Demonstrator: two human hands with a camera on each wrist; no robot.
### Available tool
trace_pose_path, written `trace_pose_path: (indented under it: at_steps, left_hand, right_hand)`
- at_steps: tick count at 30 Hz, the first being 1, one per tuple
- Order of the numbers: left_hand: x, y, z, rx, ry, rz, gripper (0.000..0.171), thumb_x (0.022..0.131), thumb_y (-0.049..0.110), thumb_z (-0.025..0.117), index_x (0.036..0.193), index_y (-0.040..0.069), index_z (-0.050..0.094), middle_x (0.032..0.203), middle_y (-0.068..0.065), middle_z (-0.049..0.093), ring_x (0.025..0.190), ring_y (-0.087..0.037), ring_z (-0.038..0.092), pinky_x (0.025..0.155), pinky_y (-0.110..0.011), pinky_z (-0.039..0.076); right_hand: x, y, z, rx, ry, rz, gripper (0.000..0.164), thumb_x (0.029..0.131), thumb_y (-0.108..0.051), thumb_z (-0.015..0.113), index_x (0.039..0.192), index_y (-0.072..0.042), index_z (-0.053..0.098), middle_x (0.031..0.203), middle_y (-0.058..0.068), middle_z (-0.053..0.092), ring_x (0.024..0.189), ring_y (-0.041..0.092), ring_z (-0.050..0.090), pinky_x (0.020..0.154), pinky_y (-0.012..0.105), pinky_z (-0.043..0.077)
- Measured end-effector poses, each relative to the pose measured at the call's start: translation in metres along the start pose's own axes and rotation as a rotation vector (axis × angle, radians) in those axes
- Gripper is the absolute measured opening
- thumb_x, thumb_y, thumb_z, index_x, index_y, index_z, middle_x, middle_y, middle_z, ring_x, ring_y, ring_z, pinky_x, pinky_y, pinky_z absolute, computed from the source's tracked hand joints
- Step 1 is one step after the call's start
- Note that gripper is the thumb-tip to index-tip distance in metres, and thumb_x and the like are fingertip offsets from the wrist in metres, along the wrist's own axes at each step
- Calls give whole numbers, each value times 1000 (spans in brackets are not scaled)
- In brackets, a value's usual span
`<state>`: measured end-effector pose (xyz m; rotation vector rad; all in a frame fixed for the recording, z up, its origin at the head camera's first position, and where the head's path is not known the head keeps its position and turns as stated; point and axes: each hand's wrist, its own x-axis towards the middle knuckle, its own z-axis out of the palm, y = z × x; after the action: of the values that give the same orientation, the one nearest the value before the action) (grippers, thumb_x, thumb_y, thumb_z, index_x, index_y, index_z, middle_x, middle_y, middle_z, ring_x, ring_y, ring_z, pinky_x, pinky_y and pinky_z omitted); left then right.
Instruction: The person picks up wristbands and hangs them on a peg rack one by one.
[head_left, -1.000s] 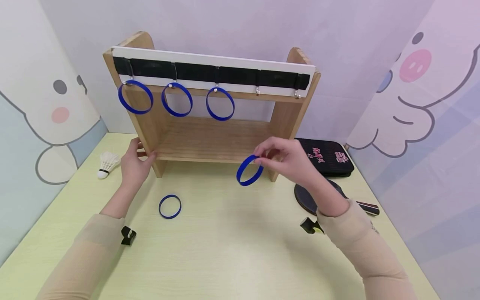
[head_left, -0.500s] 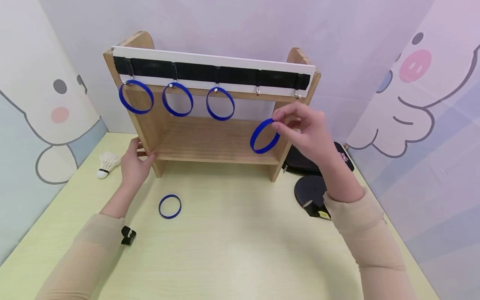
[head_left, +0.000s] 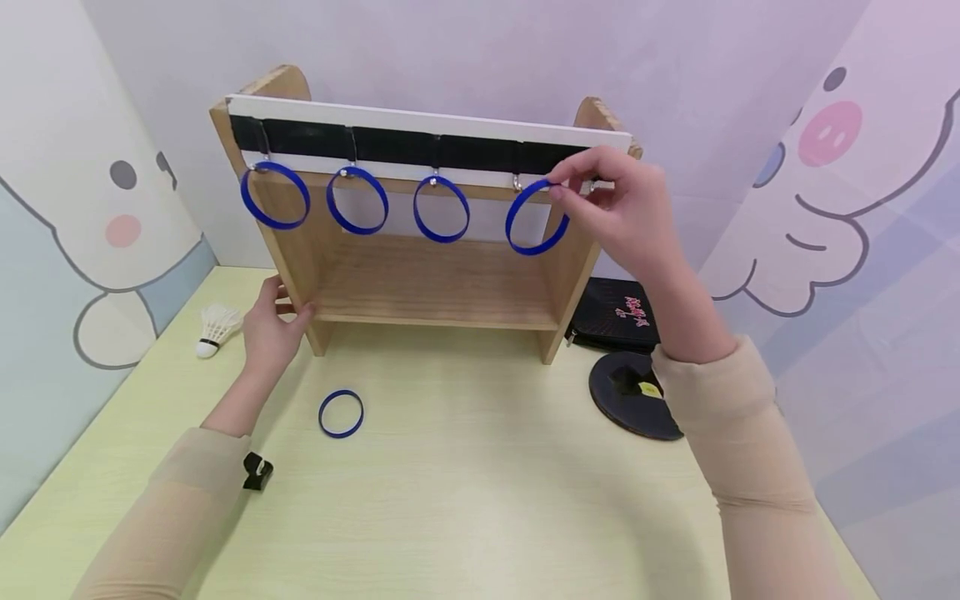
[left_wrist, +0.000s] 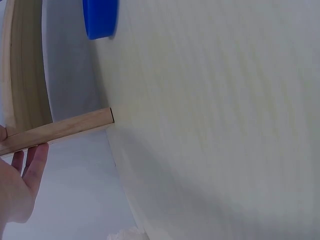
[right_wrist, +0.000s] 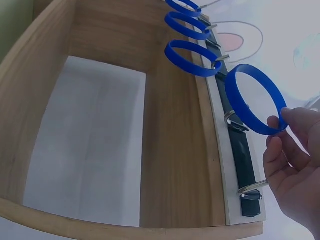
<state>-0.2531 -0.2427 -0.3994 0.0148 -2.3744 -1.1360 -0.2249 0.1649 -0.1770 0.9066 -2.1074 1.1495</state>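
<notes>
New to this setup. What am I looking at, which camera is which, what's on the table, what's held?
No robot here: a person works with two bare hands, filmed by a head camera and one camera on each wrist.

The head view looks down at a pale green table with a wooden rack carrying a row of hooks. Three blue rings hang on the hooks to the left. The right hand pinches a fourth blue ring at the fourth hook; the right wrist view shows that ring close to the hook. The left hand grips the rack's lower left corner; the left wrist view shows mostly tabletop.

Also on the table: a loose blue ring, a shuttlecock, a dark paddle and a black case.
</notes>
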Motion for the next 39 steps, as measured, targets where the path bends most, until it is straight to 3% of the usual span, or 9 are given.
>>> trace_pose_path:
  at_steps: [4, 7, 8, 9, 12, 16, 30, 39]
  left_hand:
    - [1, 0, 0, -3, 1, 0, 50, 89, 17, 62, 133, 6, 43, 122, -22, 57, 97, -36, 62, 68, -26, 54]
    - [1, 0, 0, -1, -2, -5, 50, 89, 17, 62, 134, 6, 42, 122, -22, 57, 97, -37, 62, 73, -44, 55]
    - [0, 0, 0, 0, -3, -7, 50, 89, 17, 62, 134, 6, 42, 122, -22, 57, 97, -37, 62, 74, -45, 55]
    - [0, 0, 0, -1, -5, -8, 50, 89, 17, 61, 134, 5, 42, 122, -22, 57, 98, -37, 62, 73, -45, 55]
    - [0, 0, 0, 1, 1, -7, 50, 89, 17, 62, 134, 5, 43, 121, -22, 58, 97, -37, 62, 68, -25, 54]
    - [1, -1, 0, 1, 7, -3, 49, 88, 16, 63, 133, 6, 44, 120, -22, 59, 96, -37, 63, 63, -9, 41]
    - [0, 1, -1, -17, 1, -6, 50, 89, 16, 62, 134, 5, 43, 121, -23, 58, 97, -38, 62, 60, -3, 37]
    - [0, 3, -3, -8, -10, -10, 52, 89, 17, 62, 136, 6, 41, 123, -23, 57, 98, -38, 61, 61, -4, 39]
  right_hand:
    - [9, 1, 0, -100, -3, 14, 13, 85, -7, 69, 95, 0, 70, 85, -3, 64, 78, 9, 54, 61, 16, 46]
    - [15, 3, 1, -169, -26, 3, 15, 86, -14, 69, 96, -3, 71, 87, 0, 66, 77, 6, 54, 65, 16, 46]
    - [16, 4, 1, -197, -36, -5, 16, 86, -16, 69, 97, -4, 71, 88, 1, 67, 77, 5, 54, 66, 16, 46]
    - [17, 5, 2, -222, -47, -10, 17, 86, -18, 68, 97, -5, 71, 88, 0, 67, 77, 3, 54, 66, 16, 47]
    - [19, 7, 5, -269, -71, -27, 18, 87, -20, 67, 97, -6, 70, 89, 0, 67, 76, 2, 52, 65, 16, 45]
    - [20, 11, 11, -299, -83, -54, 17, 87, -19, 67, 97, -5, 70, 88, 2, 68, 75, 5, 52, 63, 18, 43]
    - [19, 20, 19, -298, -68, -198, 13, 84, -13, 70, 93, -4, 72, 90, 7, 70, 76, 15, 59, 62, 22, 42]
    - [10, 12, 14, -285, 23, -314, 11, 83, -11, 71, 91, -2, 71, 89, 9, 71, 76, 18, 59, 66, 20, 45]
